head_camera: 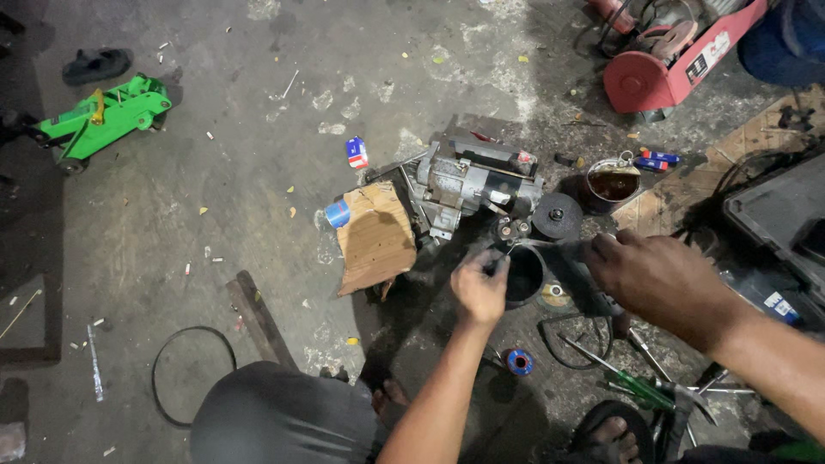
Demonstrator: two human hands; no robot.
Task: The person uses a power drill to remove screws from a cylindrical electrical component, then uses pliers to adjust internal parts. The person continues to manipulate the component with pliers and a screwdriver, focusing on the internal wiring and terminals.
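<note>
The head view looks down on a stained workshop floor. The left hand sits just below centre, its fingers curled together and pinching the near rim of a dark cylindrical housing. The right hand lies at three o'clock from that housing, palm down, fingers wrapped over its far end, so the part is clamped between the two hands with its open mouth facing the left one. Whether the left fingers hold a small piece inside the rim is hard to tell, as the light there is poor.

At twelve o'clock from the housing lies one grey starter motor, touching one torn sheet of cardboard at its nine o'clock. One black round disc sits just beside the motor, and one open tin of dark liquid stands at one o'clock.

At five o'clock lie one green-handled screwdriver and several slim metal tools, too tangled to count. One small blue roll lies at six o'clock. One green floor jack stands well apart at ten o'clock, one red one at one o'clock.
</note>
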